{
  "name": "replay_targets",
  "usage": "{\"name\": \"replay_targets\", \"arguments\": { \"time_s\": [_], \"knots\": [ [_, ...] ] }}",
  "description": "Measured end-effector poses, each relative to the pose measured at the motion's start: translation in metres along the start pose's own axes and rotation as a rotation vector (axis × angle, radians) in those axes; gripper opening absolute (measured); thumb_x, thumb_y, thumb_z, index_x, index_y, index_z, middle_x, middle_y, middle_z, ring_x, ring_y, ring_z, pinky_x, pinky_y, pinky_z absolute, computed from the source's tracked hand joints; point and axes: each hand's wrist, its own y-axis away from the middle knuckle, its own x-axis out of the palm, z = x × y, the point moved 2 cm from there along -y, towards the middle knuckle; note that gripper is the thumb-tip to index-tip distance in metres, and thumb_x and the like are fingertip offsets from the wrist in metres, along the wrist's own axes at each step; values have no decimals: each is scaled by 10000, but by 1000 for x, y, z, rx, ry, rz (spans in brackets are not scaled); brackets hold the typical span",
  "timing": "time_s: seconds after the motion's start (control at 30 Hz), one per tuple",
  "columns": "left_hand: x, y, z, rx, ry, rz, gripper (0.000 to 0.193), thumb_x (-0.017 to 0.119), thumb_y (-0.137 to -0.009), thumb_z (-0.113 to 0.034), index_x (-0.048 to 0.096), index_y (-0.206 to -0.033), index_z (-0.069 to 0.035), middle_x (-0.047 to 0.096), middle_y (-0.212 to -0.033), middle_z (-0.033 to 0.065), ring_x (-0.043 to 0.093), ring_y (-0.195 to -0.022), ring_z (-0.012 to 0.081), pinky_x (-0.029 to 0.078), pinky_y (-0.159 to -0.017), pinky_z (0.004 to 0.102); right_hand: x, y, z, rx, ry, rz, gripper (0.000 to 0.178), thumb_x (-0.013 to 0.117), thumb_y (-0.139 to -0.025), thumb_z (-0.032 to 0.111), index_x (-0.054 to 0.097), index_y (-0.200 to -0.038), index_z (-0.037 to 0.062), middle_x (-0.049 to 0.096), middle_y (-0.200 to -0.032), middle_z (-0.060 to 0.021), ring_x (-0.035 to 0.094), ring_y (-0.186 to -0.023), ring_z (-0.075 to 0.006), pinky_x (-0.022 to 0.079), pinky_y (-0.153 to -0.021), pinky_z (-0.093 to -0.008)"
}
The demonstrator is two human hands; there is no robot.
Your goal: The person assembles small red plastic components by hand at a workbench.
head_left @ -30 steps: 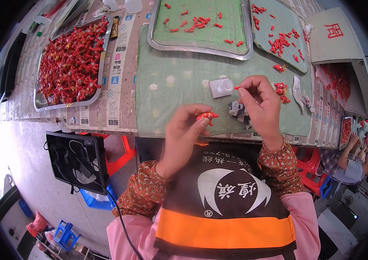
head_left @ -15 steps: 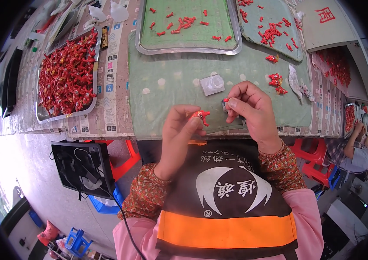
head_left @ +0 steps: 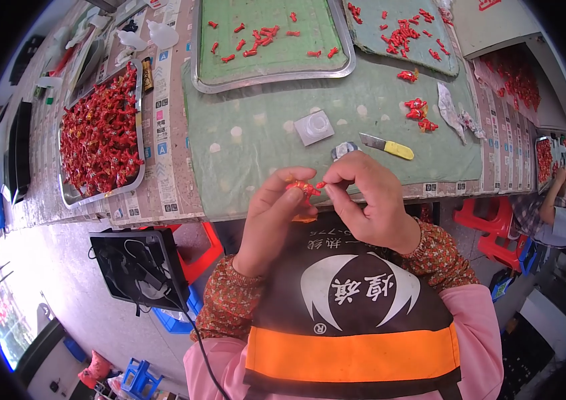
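Observation:
Over the front edge of the table, my left hand (head_left: 266, 217) grips a small red toy figurine (head_left: 305, 188) with yellow bits between thumb and fingers. My right hand (head_left: 373, 197) pinches a tiny red part (head_left: 321, 185) against the figurine's right side; whether the two are joined cannot be made out. Just beyond the right hand lie a small blue-and-white round item (head_left: 344, 151), partly hidden by it, and a knife with a yellow handle (head_left: 398, 149). A clear square block with a round cup (head_left: 314, 127) rests on the green cloth (head_left: 243, 160).
Small red parts lie in a green-lined metal tray (head_left: 276, 81) and on a second tray (head_left: 453, 67). Several red figurines (head_left: 418, 110) and a crumpled white rag (head_left: 450, 110) are at the right. A tray heaped with figurines (head_left: 100, 140) stands left. Further right, another person (head_left: 553, 207) works.
My right hand has moved left and down to meet the figurine, bringing the small red part. The knife, hidden before, is now in sight. The whole view has shifted slightly.

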Motion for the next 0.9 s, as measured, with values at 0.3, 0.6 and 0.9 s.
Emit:
{"name": "replay_targets", "arguments": {
  "time_s": [0.3, 0.6, 0.9],
  "knots": [
    [-5, -2, 3, 5, -32, 38, 228, 562, -967, -146, 554, -1174, -53, 587, -1037, 16, 575, -857, 78, 544, -776, 279, 4, 4, 2, -73, 70, -16, 275, 669, -748, -106, 569, -975, 14, 610, -853, -123, 609, -746, -285, 492, -662, -367],
    [-5, -5, 6, -7, -7, 76, 209, 569, -966, -152, 558, -1150, -52, 597, -1041, 27, 598, -839, 103, 533, -758, 269, 5, 2, 5, -98, 109, 4, 232, 649, -776, -67, 549, -970, 13, 581, -850, -129, 589, -737, -315, 487, -638, -390],
    [-5, -4, 4, -24, -9, 48, 197, 571, -969, -148, 568, -1141, -50, 615, -950, 25, 604, -790, 110, 529, -737, 267, 1, 0, 8, -108, 151, 92, 294, 678, -738, -110, 569, -985, 8, 599, -866, -131, 599, -735, -289, 493, -634, -363]
  ]
}}
